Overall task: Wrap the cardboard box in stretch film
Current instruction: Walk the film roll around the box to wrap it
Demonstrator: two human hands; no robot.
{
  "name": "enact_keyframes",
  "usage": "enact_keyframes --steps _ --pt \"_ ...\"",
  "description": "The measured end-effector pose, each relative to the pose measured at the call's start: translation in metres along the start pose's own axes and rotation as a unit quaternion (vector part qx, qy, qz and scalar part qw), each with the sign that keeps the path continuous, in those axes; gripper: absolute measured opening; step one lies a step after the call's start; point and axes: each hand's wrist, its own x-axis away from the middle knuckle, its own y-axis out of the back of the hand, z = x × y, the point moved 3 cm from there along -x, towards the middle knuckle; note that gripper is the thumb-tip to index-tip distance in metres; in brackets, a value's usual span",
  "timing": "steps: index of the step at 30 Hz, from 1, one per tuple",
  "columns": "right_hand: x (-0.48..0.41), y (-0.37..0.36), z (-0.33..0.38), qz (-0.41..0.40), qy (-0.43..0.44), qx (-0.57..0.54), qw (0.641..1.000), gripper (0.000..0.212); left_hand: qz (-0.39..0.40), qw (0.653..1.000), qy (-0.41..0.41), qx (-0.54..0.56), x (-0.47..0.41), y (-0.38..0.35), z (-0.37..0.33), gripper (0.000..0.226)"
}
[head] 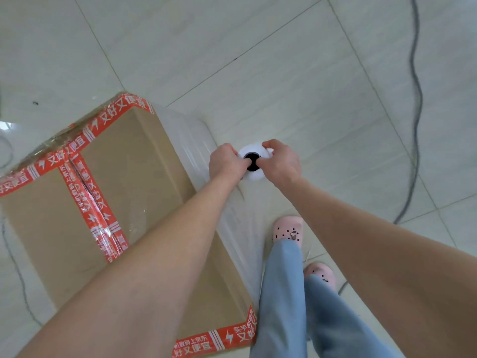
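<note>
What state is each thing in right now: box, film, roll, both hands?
box: closed, sealed with red tape, standing on the floor.
film: stretched from the roll along the box's side.
roll: upright beside the box, held at its top end.
left hand: gripping the roll's top.
right hand: gripping the roll's top.
cable: lying loose on the floor.

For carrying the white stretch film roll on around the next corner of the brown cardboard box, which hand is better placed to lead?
Probably the right hand. It grips the white stretch film roll on the outer side, away from the brown cardboard box, with open floor beyond. The left hand sits between roll and box, beside the stretched film.
</note>
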Motion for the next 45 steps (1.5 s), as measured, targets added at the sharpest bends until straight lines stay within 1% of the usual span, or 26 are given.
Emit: enact_keyframes --steps 2,5,7,11,14,18,22,24,26,29,31,32,35,36,38,42,43,45 --pt "-0.003 0.001 0.004 -0.006 0.005 0.015 1.0 0.046 0.011 0.998 -0.03 -0.045 -0.002 0.0 -0.002 0.018" --pt "-0.005 0.002 0.006 -0.008 0.005 0.022 1.0 0.045 0.011 0.981 -0.132 -0.143 -0.004 0.002 -0.015 0.026" --pt "-0.006 0.001 0.005 -0.002 0.008 0.023 1.0 0.044 0.012 0.968 -0.182 -0.174 -0.006 0.0 -0.021 0.024" --pt "-0.012 0.003 0.011 0.019 0.011 0.04 0.999 0.043 0.014 0.95 -0.226 -0.216 -0.013 -0.002 -0.028 0.023" --pt "-0.018 0.006 0.022 0.042 0.019 0.083 0.995 0.046 0.008 0.95 -0.214 -0.23 -0.019 0.002 -0.034 0.022" --pt "-0.026 0.006 0.035 0.055 0.033 0.132 0.989 0.048 -0.001 0.973 -0.145 -0.177 -0.025 0.009 -0.032 0.014" --pt "-0.032 0.002 0.047 0.04 0.05 0.112 0.992 0.049 -0.009 0.992 -0.061 -0.107 -0.034 0.021 -0.028 0.007" --pt "-0.034 -0.001 0.053 0.041 0.043 0.085 0.995 0.053 -0.018 0.998 -0.012 -0.064 -0.038 0.029 -0.024 0.012" --pt "-0.037 -0.006 0.06 0.061 0.023 0.065 0.996 0.057 -0.018 0.998 0.029 -0.055 -0.042 0.04 -0.02 0.018" --pt "-0.044 -0.012 0.075 0.083 0.029 0.074 0.993 0.055 0.015 0.996 0.068 -0.05 -0.048 0.051 -0.015 0.022" --pt "-0.048 -0.014 0.082 0.085 0.034 0.085 0.992 0.053 0.019 0.996 0.046 -0.077 -0.051 0.055 -0.016 0.022" --pt "-0.05 -0.014 0.085 0.088 0.033 0.091 0.991 0.053 0.01 0.995 0.02 -0.102 -0.053 0.056 -0.019 0.021" --pt "-0.054 -0.014 0.089 0.105 0.026 0.11 0.988 0.053 -0.018 0.981 -0.096 -0.169 -0.055 0.056 -0.035 0.024" --pt "-0.054 -0.013 0.09 0.108 0.026 0.115 0.987 0.053 -0.019 0.974 -0.132 -0.186 -0.056 0.056 -0.041 0.026" --pt "-0.056 -0.009 0.093 0.104 0.03 0.129 0.986 0.053 -0.008 0.959 -0.179 -0.22 -0.06 0.055 -0.05 0.028" --pt "-0.06 -0.005 0.1 0.09 0.055 0.172 0.979 0.052 -0.003 0.948 -0.206 -0.242 -0.069 0.058 -0.06 0.022" --pt "-0.062 -0.005 0.103 0.085 0.059 0.176 0.979 0.052 -0.006 0.951 -0.2 -0.235 -0.071 0.059 -0.06 0.021" --pt "-0.065 -0.005 0.11 0.074 0.07 0.18 0.978 0.05 -0.023 0.968 -0.161 -0.194 -0.075 0.063 -0.058 0.016"
